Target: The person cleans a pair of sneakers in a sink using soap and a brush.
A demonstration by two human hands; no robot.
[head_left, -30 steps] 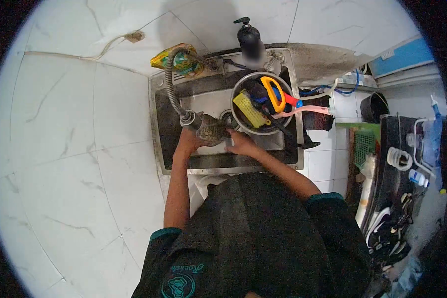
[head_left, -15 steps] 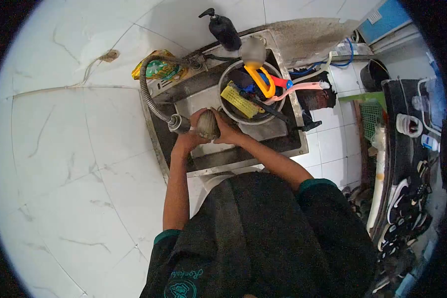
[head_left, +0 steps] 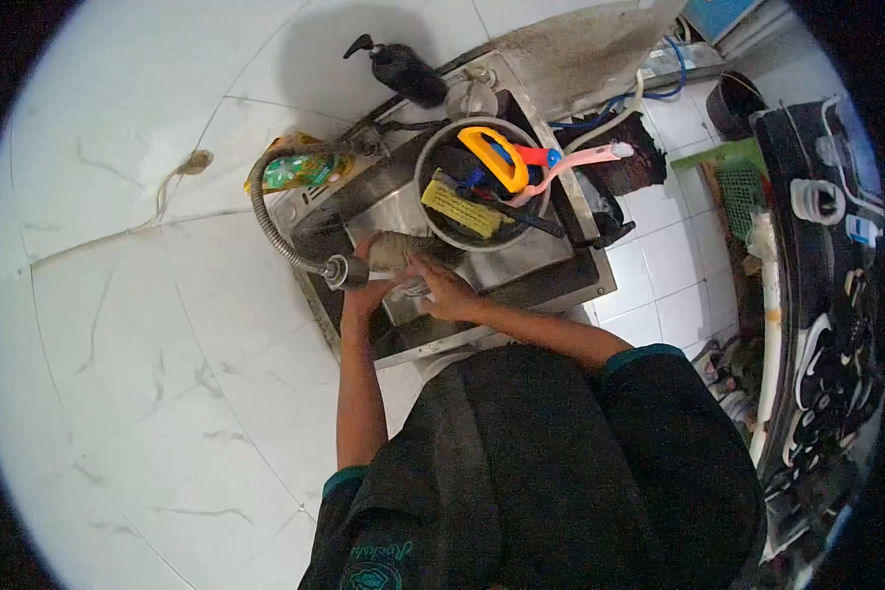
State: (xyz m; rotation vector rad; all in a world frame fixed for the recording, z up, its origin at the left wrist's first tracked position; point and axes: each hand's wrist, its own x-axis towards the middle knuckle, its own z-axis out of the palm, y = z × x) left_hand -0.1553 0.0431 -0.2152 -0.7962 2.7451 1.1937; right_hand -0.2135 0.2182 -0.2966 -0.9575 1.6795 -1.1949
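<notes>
Both hands are over the metal sink (head_left: pixel 521 273). A greyish-brown object (head_left: pixel 391 251), perhaps a shoe, lies between them, its far end near the tub. My left hand (head_left: pixel 364 287) is closed round its near left side, partly hidden by the faucet head (head_left: pixel 342 272). With fingers bent against its near right side, my right hand (head_left: pixel 446 293) grips it too. Water seems to run from the faucet over the hands. Right behind them stands a round tub (head_left: pixel 429 211) with a yellow brush (head_left: pixel 462 208), an orange-handled brush (head_left: pixel 494 159) and a pink-handled one (head_left: pixel 585 155).
A black pump bottle (head_left: pixel 408 75) and a clear cup (head_left: pixel 472 100) stand at the sink's back edge. A yellow-green packet (head_left: pixel 300 169) lies behind the curved hose (head_left: pixel 262 211). At the right are a dark bucket (head_left: pixel 735 105) and a rack with shoes (head_left: pixel 816 364).
The held object has turned from upright to lying crosswise, its far end now pointing right. My right hand has moved down beside it. The whole view has shifted slightly.
</notes>
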